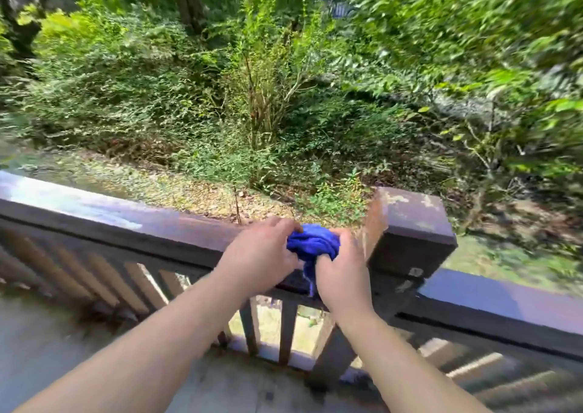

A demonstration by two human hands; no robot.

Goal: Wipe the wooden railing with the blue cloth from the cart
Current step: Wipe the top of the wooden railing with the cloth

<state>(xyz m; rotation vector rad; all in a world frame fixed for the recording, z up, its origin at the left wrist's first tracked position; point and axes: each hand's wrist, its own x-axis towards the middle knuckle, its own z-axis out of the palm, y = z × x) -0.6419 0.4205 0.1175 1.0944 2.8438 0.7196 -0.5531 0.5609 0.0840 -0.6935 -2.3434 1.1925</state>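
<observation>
Blue cloth [314, 244], bunched into a ball, pressed on top of the wooden railing [132, 223] just left of the square post [410, 232]. Gripped from both sides: left hand [260, 254] curled over its left edge, fingers bent around the fabric; right hand [342, 270] closed on its right and lower part, thumb tucked into the folds. Hands close together, nearly touching across the cloth. One loose blue tail hanging down the near face of the rail between the two wrists. Bare forearms reaching in from the lower corners of the view. Dark brown rail, worn and patchy, shiny along its top on the left, carrying on to the right beyond the post at a lower level. Upright balusters [287, 330] below, pale floor [47, 343] on the near side. Beyond the railing, leaf-strewn ground [176, 185] and dense green shrubs [262, 90], blurred toward the edges. No cart in view.
</observation>
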